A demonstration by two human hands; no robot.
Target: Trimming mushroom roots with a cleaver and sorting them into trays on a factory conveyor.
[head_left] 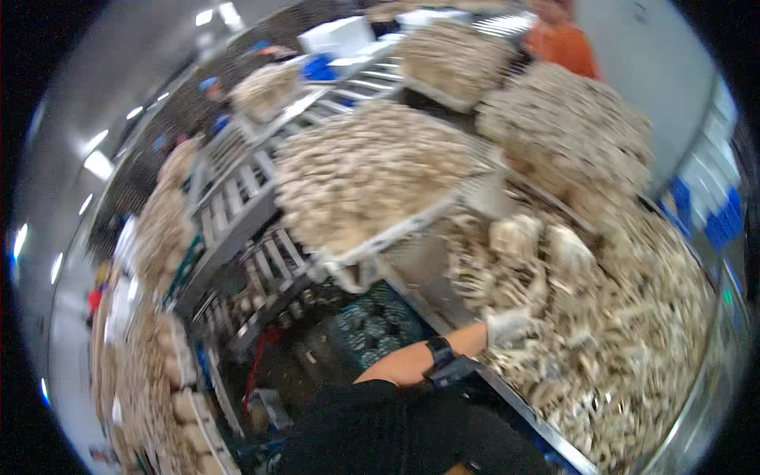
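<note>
My left hand [511, 326], in a pale glove with a dark band [439, 352] at the wrist, reaches into a big heap of pale mushrooms or mushroom trimmings [633, 348]. Its fingers are blurred among the pieces, so whether it grips any cannot be told. Just beyond it lie two larger whitish clumps [514, 236], close to the hand but seemingly apart from it. A light-coloured crate [396, 233] piled high with mushroom clusters [372, 170] stands ahead, left of the heap. No part of my right hand can be made out.
A metal edge [546, 431] borders the heap on my side. Slatted roller conveyors [237, 190] run along the left and back. More mushroom stacks [566, 127] rise behind and at far left. A person in orange [564, 47] is at the back; blue baskets [720, 218] stand right.
</note>
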